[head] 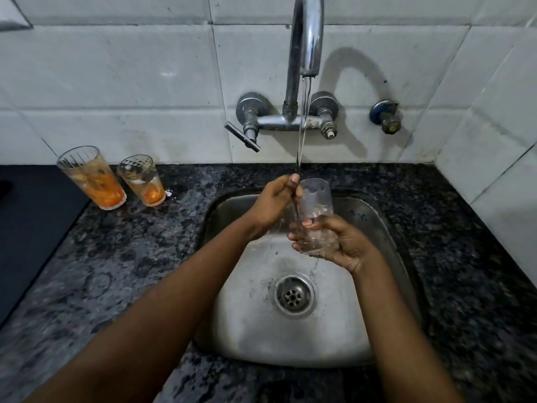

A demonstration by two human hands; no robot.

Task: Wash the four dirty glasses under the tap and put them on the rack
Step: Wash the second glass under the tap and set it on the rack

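Both hands' fingers (302,245) around glass (315,210).

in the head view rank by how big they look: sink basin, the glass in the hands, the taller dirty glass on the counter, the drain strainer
1. sink basin, by far the largest.
2. glass in the hands and taller dirty glass: they look about alike, and distance from the camera differs, so I will not rank them.
3. drain strainer, smallest.

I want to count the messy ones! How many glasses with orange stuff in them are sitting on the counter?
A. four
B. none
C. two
C: a taller dirty glass and a shorter dirty glass stand side by side on the counter, left of the sink.
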